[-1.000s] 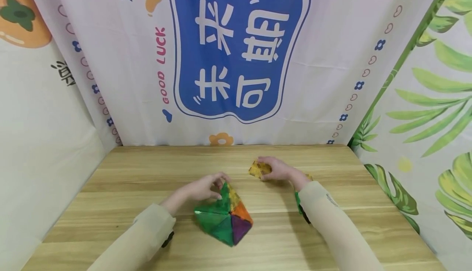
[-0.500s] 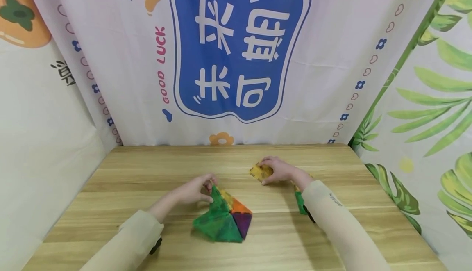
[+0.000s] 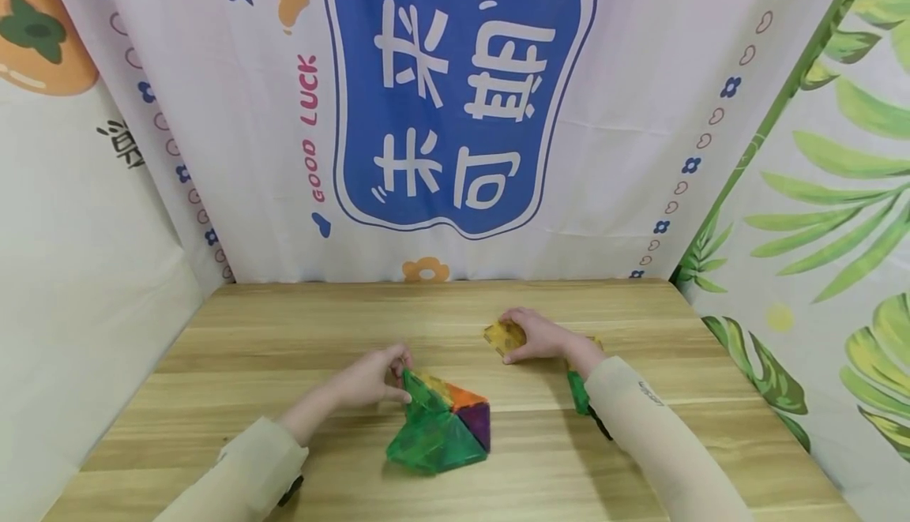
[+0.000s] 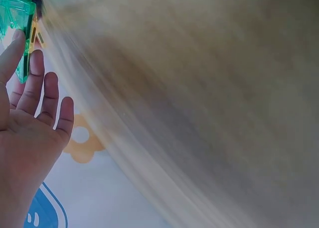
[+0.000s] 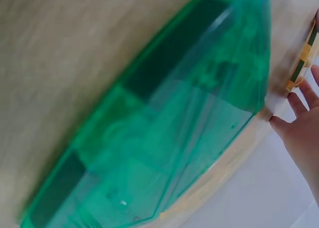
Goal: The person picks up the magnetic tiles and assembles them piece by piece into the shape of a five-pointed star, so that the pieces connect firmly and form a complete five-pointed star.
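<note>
My left hand (image 3: pixel 366 384) pinches a corner of a joined cluster of translucent magnetic tiles (image 3: pixel 444 439) between thumb and fingers. Green pieces make up the cluster's near and left side; yellow, orange and purple triangles sit at its far and right side. In the left wrist view, the thumb lies against a green tile (image 4: pixel 17 11), while the outer fingers stay extended. Farther back on the right, my right hand (image 3: pixel 536 336) grips a yellow magnetic tile (image 3: pixel 502 338) by its edges, low over the table. The right wrist view shows this yellow tile (image 5: pixel 303 56) edge-on at the fingertips.
Beside my right forearm are a green tile (image 3: pixel 578 392) and a yellow tile (image 3: pixel 596 342), both partly hidden by the arm. That green tile (image 5: pixel 149 123) fills much of the right wrist view. A printed cloth (image 3: pixel 611 214) hangs behind the wooden table (image 3: pixel 284 309).
My left hand has drawn left and toward me, tilting and turning the tile cluster so its purple triangle swings to the right. My right hand has shifted slightly right with the yellow tile.
</note>
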Demonstrator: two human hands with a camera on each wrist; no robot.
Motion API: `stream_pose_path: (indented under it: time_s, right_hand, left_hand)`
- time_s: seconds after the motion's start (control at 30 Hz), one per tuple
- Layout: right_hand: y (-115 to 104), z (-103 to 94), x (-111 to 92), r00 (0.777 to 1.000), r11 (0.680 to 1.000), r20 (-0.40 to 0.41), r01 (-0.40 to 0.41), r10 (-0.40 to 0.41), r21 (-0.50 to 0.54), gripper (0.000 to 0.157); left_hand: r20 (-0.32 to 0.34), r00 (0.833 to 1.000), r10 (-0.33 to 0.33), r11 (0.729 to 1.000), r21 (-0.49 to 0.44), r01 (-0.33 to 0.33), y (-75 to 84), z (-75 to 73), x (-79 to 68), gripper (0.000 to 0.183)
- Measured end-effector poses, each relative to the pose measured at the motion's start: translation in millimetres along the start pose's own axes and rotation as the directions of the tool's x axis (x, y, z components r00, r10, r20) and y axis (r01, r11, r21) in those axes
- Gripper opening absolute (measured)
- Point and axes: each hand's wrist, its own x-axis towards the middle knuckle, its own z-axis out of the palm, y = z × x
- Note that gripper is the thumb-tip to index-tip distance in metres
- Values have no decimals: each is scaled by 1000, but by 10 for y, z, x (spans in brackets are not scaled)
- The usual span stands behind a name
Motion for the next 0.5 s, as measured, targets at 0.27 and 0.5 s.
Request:
stream_pose_path:
  time_s: [0.27, 0.5]
  right_hand:
    - [-53, -6, -35, 998, 996, -32, -62, 60, -64, 77]
    - [-105, -39, -63, 996, 997, -52, -72, 71, 0, 77]
  left_hand:
    - [-22, 1000, 6, 999, 54, -4, 65, 43, -34, 38]
    - [-35, 999, 26, 996, 85, -23, 114, 80, -65, 39]
